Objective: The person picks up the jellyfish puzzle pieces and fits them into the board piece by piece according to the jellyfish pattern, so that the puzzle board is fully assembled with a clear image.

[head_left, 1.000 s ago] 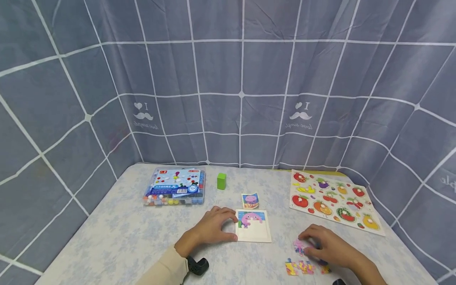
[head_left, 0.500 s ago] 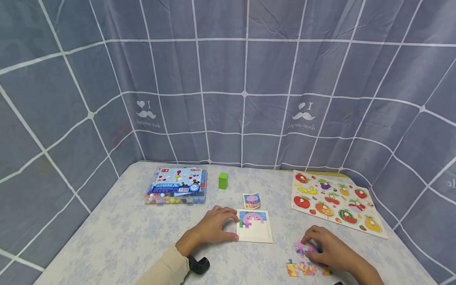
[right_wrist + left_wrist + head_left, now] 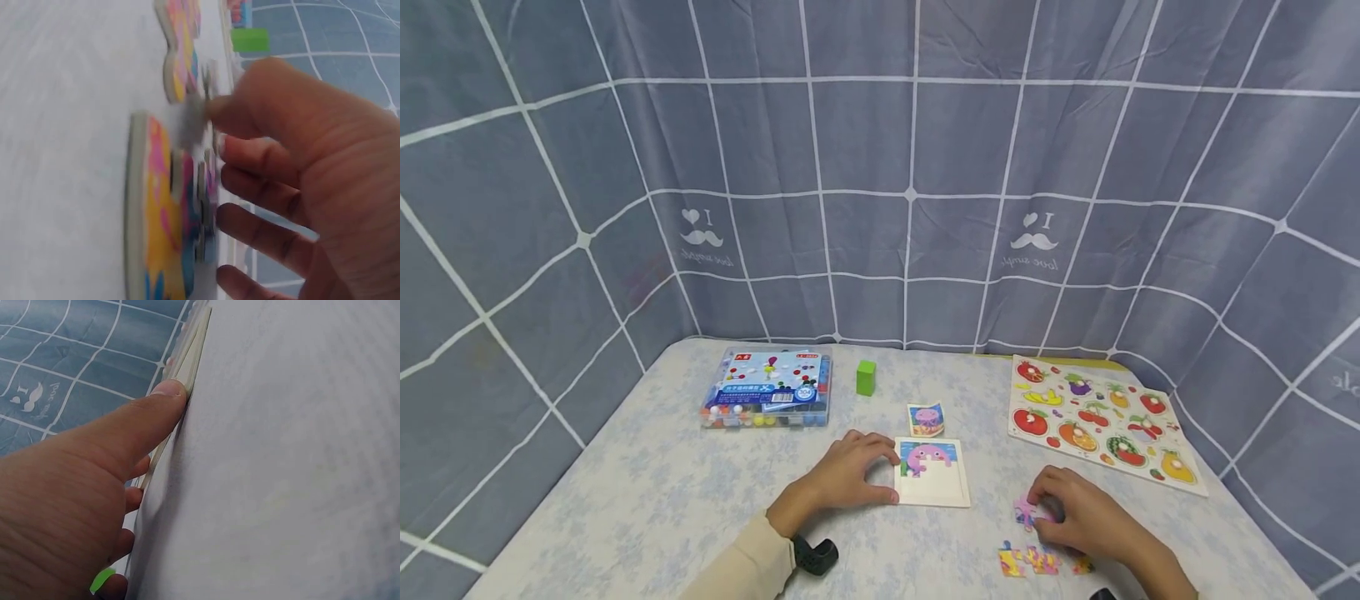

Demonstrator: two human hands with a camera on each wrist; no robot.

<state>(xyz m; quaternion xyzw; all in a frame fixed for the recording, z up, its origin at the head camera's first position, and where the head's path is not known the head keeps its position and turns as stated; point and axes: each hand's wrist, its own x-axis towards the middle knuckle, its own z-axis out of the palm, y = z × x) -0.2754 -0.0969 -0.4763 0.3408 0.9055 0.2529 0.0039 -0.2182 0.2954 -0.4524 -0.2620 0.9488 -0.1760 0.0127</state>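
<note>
My left hand (image 3: 848, 475) holds the left side of a white square puzzle board (image 3: 942, 490), thumb at its near corner and fingers at the side. In the left wrist view, the thumb presses the edge of the board (image 3: 195, 359). Part of a pink sea-creature picture fills the board's top and left. To its right, my right hand (image 3: 1084, 512) pinches a small puzzle piece, mostly hidden by the fingers; its grey side is blurred at the thumb in the right wrist view. A pink piece (image 3: 1022, 512) lies beside the fingertips, and several yellow-pink pieces (image 3: 1012, 563) lie nearer.
Behind the board lies a small picture card (image 3: 926, 419). A green block (image 3: 866, 378) stands farther back, left of it a clear box (image 3: 767, 390) with a molecule-model label. A fruit puzzle board (image 3: 1105, 425) lies at the right. A grey checked curtain (image 3: 910, 150) encloses the table.
My right hand shifts slightly over the loose pieces, its thumb and index finger closing on one. The left hand stays at the board. The head view shifts a little.
</note>
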